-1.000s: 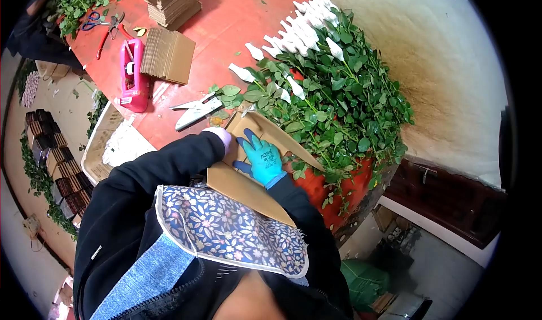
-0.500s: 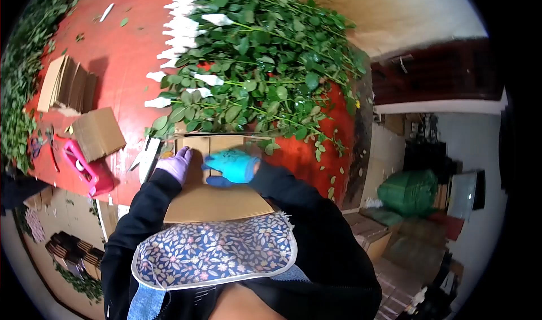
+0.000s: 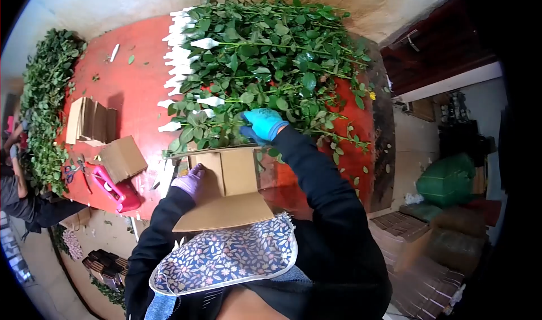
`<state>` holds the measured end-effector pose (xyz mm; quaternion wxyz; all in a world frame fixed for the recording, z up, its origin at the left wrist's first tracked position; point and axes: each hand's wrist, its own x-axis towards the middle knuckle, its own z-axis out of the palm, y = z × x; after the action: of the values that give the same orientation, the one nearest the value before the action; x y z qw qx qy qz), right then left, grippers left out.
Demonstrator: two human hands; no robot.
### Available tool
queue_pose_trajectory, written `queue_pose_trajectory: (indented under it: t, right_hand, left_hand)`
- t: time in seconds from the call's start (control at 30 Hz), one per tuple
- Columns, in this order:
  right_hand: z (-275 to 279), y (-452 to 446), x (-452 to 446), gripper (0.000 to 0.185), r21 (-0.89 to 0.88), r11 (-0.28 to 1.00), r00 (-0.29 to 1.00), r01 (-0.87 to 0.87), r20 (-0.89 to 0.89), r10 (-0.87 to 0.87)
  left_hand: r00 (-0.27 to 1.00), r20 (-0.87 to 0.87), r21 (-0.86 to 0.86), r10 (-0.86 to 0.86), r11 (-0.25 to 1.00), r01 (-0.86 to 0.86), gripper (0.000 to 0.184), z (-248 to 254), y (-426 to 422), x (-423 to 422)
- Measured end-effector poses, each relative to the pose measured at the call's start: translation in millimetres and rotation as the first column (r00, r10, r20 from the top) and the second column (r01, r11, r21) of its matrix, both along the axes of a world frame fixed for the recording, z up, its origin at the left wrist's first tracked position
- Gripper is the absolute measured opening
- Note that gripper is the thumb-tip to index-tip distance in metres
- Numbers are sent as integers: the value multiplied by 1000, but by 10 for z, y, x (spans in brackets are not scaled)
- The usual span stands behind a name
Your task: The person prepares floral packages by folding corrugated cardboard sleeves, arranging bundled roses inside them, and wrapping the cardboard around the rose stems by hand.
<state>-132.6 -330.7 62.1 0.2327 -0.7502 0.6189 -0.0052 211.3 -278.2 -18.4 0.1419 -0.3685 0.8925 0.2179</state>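
Observation:
A folded cardboard sheet (image 3: 240, 173) lies at the table's front edge, its near flap (image 3: 226, 211) spread toward my apron. My left hand (image 3: 189, 181), in a purple glove, holds the left side of the cardboard with its fingertips on the inner face. My right hand (image 3: 265, 125), in a blue glove, is just beyond the cardboard's far edge, over the nearest leafy flower stems (image 3: 305, 129). Its fingers are curled but apart, and no stem shows clearly in them. White sleeves (image 3: 179, 70) cover the heads of the stems, which lie in a row pointing left.
On the red table (image 3: 135, 83) to the left are a stack of cardboard pieces (image 3: 90, 122), a cardboard block (image 3: 123, 159), a pink tool (image 3: 116, 190) and scissors (image 3: 70, 172). More greenery (image 3: 51, 105) lies at the far left, beside another person (image 3: 28, 198). A green sack (image 3: 446, 179) stands right.
My right hand has left the cardboard and moved up and right to the stems. My left hand stays at the cardboard's left side. The camera view has shifted.

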Motion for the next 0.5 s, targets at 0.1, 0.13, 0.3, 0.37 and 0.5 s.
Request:
queue_pose_trajectory:
  t: [0.1, 0.13, 0.3, 0.37, 0.5]
  right_hand:
    - [-273, -52, 104, 32, -94, 991, 989, -100, -122, 88]
    - [-318, -52, 102, 30, -101, 988, 971, -121, -217, 97]
    - [76, -139, 109, 16, 36, 970, 916, -239, -324, 238]
    - [165, -151, 30, 19, 27, 968, 957, -251, -143, 252]
    - [957, -684, 47, 25, -117, 980, 987, -164, -25, 162]
  left_hand:
    - [999, 37, 172, -15, 985, 8, 60, 158, -82, -26]
    - [999, 32, 167, -8, 986, 3, 60, 182, -73, -26]
    - [992, 120, 105, -31, 994, 18, 57, 388, 6, -147]
    - [993, 119, 171, 21, 984, -41, 54, 483, 79, -146]
    - [997, 66, 32, 28, 999, -30, 44, 321, 230, -120]
